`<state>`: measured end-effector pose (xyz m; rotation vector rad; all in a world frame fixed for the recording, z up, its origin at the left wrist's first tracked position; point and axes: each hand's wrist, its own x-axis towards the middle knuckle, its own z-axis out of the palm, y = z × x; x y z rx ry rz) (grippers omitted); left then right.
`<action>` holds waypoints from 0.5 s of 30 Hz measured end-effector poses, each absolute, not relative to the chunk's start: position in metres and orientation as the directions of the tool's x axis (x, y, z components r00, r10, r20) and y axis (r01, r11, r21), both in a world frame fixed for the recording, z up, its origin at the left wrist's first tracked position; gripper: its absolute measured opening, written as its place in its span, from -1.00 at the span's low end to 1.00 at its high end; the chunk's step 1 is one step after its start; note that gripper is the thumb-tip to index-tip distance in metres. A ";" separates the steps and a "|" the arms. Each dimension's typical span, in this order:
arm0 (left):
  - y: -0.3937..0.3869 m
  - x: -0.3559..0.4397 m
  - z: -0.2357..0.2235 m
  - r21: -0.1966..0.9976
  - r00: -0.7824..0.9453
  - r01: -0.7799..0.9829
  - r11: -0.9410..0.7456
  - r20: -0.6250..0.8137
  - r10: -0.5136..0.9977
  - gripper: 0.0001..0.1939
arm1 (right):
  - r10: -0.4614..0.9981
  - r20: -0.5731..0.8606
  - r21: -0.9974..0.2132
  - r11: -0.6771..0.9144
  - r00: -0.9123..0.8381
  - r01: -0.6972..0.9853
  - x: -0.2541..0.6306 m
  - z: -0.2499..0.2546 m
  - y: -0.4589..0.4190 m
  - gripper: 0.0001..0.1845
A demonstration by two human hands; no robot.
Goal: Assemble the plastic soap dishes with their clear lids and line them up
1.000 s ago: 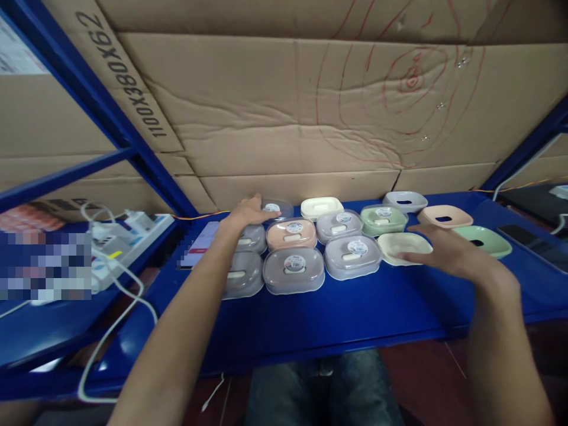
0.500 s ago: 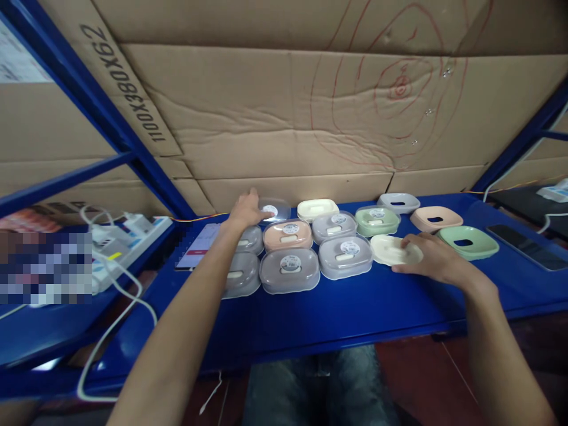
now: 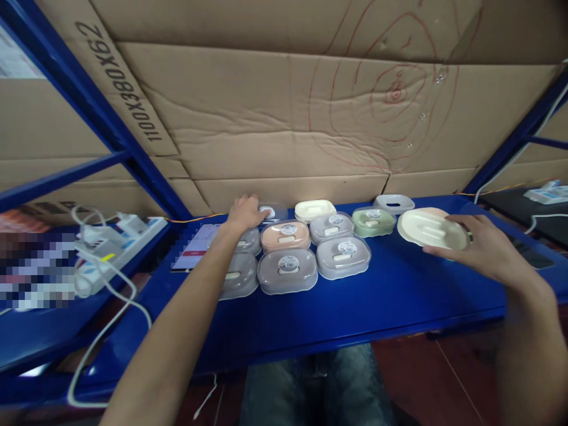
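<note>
My right hand [image 3: 486, 245] grips the right end of a cream oval soap-dish tray [image 3: 426, 229], raised and tilted above the table. The tray hides most of a peach oval base behind it. At the back left, my left hand [image 3: 244, 213] is closed over the left end of a clear plastic lid [image 3: 277, 212] with a round sticker. Several soap boxes with clear lids stand close together between my hands: a peach one [image 3: 284, 238], a green one [image 3: 374, 222] and grey ones [image 3: 287, 271]. A cream dish [image 3: 314, 209] stands behind them.
A grey base [image 3: 394, 203] with an oval hole lies at the back right. A phone [image 3: 532, 253] lies partly behind my right hand. On the left are a lit tablet [image 3: 195, 245] and a power strip [image 3: 128, 248] with white cables. Cardboard [image 3: 266, 118] walls the back.
My right hand has lifted the cream tray off the table and carried it right, over the peach and green bases. My left hand stays at the clear lid. The view has shifted slightly.
</note>
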<state>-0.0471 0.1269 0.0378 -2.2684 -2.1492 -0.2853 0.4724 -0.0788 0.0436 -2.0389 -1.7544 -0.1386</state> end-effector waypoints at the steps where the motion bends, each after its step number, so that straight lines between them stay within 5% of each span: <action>1: 0.122 -0.043 0.041 0.126 0.042 0.990 -0.062 0.153 0.987 -0.39 | 0.913 0.364 -0.267 -0.087 0.184 0.960 0.471 0.041 -0.079 -0.16; 3: 0.108 -0.030 0.051 0.156 0.050 0.984 -0.085 0.214 0.976 -0.40 | 0.895 0.423 -0.278 -0.023 0.144 0.960 0.460 0.036 -0.079 -0.13; 6: 0.074 -0.002 0.065 0.407 0.120 0.863 -0.299 0.409 0.905 -0.51 | 0.821 0.570 -0.264 0.157 0.023 0.952 0.428 0.032 -0.075 -0.10; 9: 0.030 0.036 0.069 0.741 0.165 0.460 -0.490 0.471 0.867 -0.57 | 0.750 0.655 -0.247 0.322 -0.087 0.914 0.387 0.034 -0.070 -0.04; 12: -0.009 0.073 0.059 0.941 0.280 0.042 -0.336 0.312 0.908 -0.52 | 0.673 0.714 -0.219 0.477 -0.194 0.851 0.345 0.040 -0.068 0.04; 15: -0.027 0.096 0.043 0.961 0.391 -0.260 -0.089 0.190 0.901 -0.57 | 0.655 0.696 -0.189 0.561 -0.294 0.806 0.318 0.046 -0.069 0.05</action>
